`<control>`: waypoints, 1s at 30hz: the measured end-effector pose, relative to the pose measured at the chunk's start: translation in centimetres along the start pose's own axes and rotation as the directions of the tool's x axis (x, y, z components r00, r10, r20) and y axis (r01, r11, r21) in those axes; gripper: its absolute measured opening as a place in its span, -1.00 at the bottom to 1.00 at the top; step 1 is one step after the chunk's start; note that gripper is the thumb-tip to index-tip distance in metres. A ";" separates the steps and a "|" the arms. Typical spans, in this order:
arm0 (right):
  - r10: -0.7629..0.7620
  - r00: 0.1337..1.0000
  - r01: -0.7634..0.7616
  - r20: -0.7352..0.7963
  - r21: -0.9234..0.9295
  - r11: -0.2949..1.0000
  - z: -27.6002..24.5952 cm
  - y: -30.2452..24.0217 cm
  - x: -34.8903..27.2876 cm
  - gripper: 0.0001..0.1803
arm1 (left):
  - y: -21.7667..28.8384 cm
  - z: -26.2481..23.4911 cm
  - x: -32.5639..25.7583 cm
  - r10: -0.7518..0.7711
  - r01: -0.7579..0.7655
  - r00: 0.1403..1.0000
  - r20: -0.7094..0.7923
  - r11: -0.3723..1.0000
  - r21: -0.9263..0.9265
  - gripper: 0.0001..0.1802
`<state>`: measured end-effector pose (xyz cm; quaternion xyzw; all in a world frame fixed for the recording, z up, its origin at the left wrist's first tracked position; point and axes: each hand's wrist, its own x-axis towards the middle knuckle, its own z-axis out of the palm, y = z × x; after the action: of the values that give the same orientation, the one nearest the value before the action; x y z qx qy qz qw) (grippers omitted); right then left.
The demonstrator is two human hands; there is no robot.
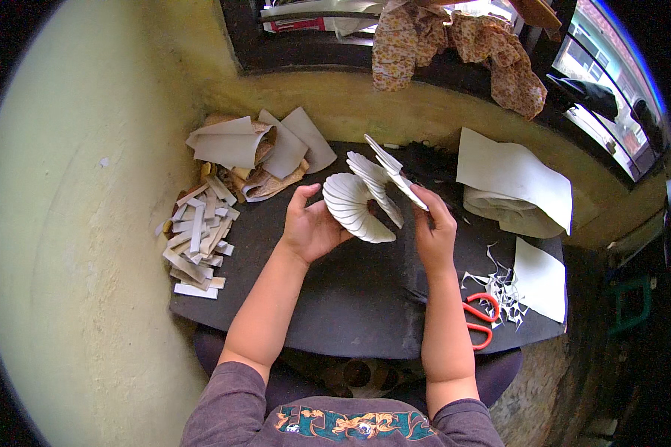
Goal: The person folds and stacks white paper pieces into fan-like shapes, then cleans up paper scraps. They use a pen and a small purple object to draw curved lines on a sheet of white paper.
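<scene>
Above the middle of the dark table, both my hands hold a fanned-out stack of thin white curved pieces [350, 211], overlapping in a spiral with ribbed edges. My left hand [314, 229] cups the left, round part of the fan, its thumb raised and its fingers behind the pieces. On the other side, my right hand [435, 232] pinches the upper right end, where the pieces stand nearly edge-on. Scissors with orange-red handles [496, 307] lie under my right forearm, which hides their middle.
White strips [196, 231] are heaped at the table's left edge. Behind them lie curled white and brown sheets [235, 145]. A rolled white sheet [514, 175] sits at the back right, with thin curly offcuts [503, 294] and a flat white sheet [540, 279] nearer. Patterned cloth [410, 45] hangs at the window.
</scene>
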<state>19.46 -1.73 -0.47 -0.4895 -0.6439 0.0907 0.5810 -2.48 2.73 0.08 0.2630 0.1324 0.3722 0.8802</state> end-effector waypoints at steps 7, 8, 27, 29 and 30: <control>-0.060 0.994 0.060 0.089 0.010 0.998 0.5 0.0 0.1 -0.60 | 0.0 -1.5 0.3 -0.042 0.117 0.955 -0.293 0.963 0.241 -0.44; -0.053 0.994 0.052 0.098 0.009 0.999 0.5 0.1 0.0 -0.60 | -0.3 -1.5 0.5 -0.023 0.123 0.947 -0.319 0.947 0.298 -0.46; -0.070 0.985 0.074 0.161 -0.019 0.997 1.3 0.6 -0.5 -0.57 | -2.0 -3.7 2.2 0.220 0.035 0.886 -0.407 0.845 0.533 -0.50; -0.068 0.984 0.073 0.167 -0.024 0.997 1.3 0.5 -0.5 -0.57 | -1.9 -3.8 2.3 0.221 0.045 0.880 -0.420 0.843 0.537 -0.51; -0.068 0.983 0.074 0.171 -0.029 0.997 1.3 0.3 -0.4 -0.58 | -1.9 -3.8 2.3 0.221 0.050 0.876 -0.428 0.841 0.538 -0.52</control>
<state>18.51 -1.31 -1.39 -0.4672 -0.7095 0.1000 0.5180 -1.38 4.68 -4.25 0.4040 0.4291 0.4133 0.6941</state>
